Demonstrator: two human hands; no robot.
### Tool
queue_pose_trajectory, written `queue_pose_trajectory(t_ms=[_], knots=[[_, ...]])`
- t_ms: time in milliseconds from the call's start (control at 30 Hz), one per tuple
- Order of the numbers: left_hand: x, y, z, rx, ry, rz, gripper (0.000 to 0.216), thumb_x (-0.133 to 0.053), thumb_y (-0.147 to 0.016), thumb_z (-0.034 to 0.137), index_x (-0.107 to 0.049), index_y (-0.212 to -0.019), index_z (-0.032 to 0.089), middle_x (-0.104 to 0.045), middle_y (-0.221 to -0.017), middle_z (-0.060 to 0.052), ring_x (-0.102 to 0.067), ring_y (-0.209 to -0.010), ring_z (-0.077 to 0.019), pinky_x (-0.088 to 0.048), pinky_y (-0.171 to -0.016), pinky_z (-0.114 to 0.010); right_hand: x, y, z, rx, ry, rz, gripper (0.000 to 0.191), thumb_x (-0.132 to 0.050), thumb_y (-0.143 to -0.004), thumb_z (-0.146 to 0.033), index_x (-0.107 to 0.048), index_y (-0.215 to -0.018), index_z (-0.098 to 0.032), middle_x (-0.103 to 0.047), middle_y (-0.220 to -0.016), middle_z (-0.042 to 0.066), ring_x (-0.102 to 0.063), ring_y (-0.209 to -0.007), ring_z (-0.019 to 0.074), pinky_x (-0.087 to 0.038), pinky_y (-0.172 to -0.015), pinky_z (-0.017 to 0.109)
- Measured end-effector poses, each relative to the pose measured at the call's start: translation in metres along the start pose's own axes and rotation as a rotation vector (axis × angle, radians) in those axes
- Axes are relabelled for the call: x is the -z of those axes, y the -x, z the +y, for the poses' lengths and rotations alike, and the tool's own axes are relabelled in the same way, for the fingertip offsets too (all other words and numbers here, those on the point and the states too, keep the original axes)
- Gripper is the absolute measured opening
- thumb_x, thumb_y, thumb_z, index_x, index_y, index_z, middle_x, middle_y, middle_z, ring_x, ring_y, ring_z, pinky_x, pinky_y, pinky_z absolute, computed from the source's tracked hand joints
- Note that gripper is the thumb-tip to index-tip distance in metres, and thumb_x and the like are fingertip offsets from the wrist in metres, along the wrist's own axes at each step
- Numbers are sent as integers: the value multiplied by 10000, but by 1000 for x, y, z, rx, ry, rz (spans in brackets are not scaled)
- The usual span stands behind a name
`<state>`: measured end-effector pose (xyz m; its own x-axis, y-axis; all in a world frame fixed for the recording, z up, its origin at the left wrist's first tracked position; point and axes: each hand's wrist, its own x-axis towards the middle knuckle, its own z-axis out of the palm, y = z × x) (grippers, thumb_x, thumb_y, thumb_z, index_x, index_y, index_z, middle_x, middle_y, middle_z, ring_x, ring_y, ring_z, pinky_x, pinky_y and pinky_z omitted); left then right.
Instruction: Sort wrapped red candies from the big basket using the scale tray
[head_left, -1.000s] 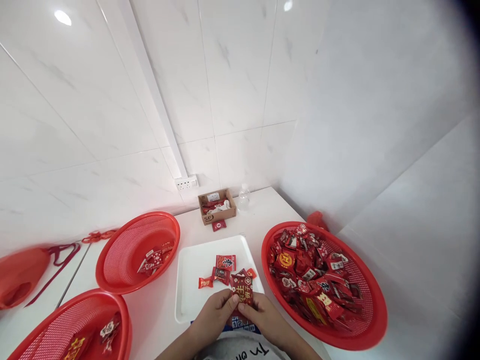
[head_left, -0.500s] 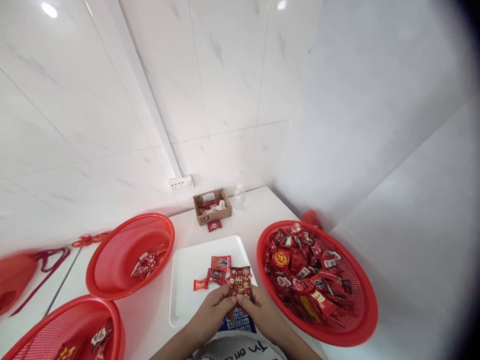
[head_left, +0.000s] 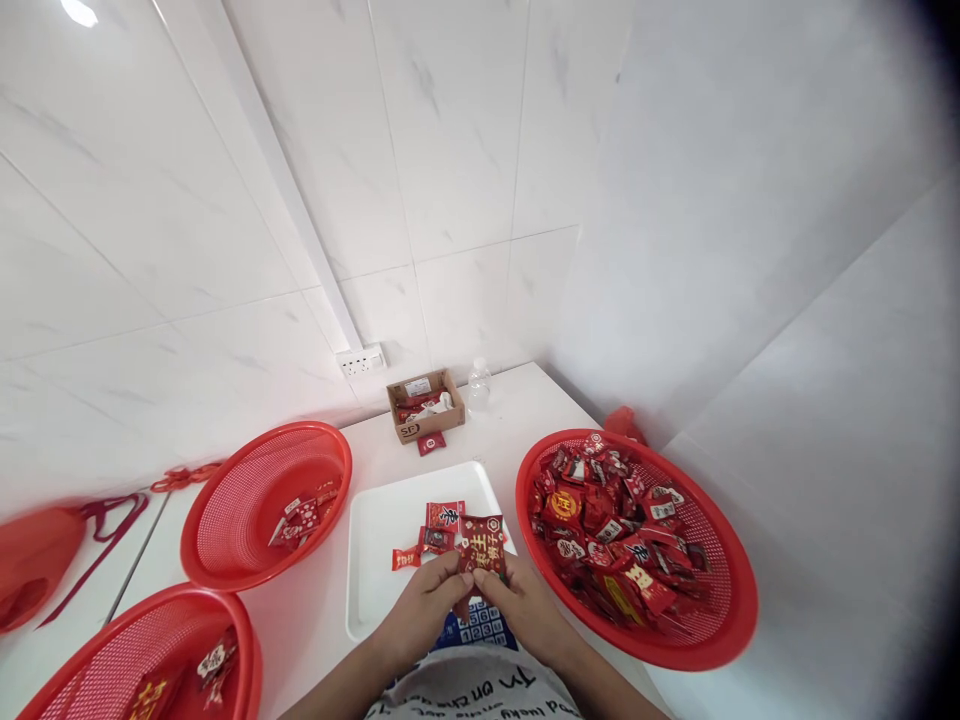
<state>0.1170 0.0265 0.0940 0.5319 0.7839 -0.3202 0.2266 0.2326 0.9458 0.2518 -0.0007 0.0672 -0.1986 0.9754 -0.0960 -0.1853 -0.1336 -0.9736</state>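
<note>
A dark red snack packet with gold lettering is pinched upright by its lower edge between both hands. My left hand closes on its left side, thumb in front. On the right side my right hand grips it the same way. Behind the packet lies a white tray holding several small packets: a red one with a black character, a dark red one and a small orange-red one. Below my hands a blue number-printed sheet or pad is partly hidden.
A red basket heaped with snack packets stands right. Two more red baskets, one farther back and one nearer, hold a few packets at left. A cardboard box, a loose packet and a clear bottle are at the back.
The view has shifted slightly, moving the baskets and tray a little up and to the right in the picture. Both hands still hold the same packet.
</note>
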Motion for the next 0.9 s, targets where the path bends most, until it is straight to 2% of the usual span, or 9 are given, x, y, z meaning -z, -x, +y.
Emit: queue_pose_trajectory(t_ms=[133, 300, 467, 700, 900], knots=[[1, 1, -1, -14, 2, 5, 201, -432, -801, 305, -480, -662, 169, -459, -570, 31, -428, -589, -121, -351, -606, -239, -1, 0, 2, -74, 36, 55, 224, -491, -757, -381, -531, -680, -175, -466, -567, -27, -401, -529, 116, -360, -536, 244], [3, 4, -8, -55, -13, -4, 198, -415, -810, 296, -490, -687, 161, -500, -613, 20, -421, -573, -115, -343, -576, -236, -2, 3, 10, -74, 20, 1, 328, -483, -779, -472, -538, -752, -150, -451, -589, -26, -355, -528, 96, -311, -509, 230], [3, 5, -14, -62, -61, 33, 202, -415, -800, 289, -469, -649, 165, -422, -549, 45, -379, -533, -102, -318, -539, -223, 1, 8, 12, -40, 57, -57, 320, -469, -806, -458, -562, -815, -151, -531, -665, 0, -398, -567, 106, -345, -548, 243], [-1, 6, -16, -17, -6, 13, 192, -449, -764, 259, -461, -597, 166, -455, -542, 41, -416, -557, -108, -331, -560, -223, 5, 13, 11, -117, 58, -41, 270, -515, -775, -393, -604, -808, -141, -586, -700, 11, -466, -603, 121, -381, -583, 251], [-4, 1, -9, -39, 43, -9, 280, -488, -788, 403, -540, -688, 147, -516, -637, 16, -456, -629, -122, -359, -603, -232, 5, 18, 10, -87, 67, -81, 195, -511, -778, -315, -605, -830, -151, -581, -716, 5, -516, -700, 149, -412, -678, 283]])
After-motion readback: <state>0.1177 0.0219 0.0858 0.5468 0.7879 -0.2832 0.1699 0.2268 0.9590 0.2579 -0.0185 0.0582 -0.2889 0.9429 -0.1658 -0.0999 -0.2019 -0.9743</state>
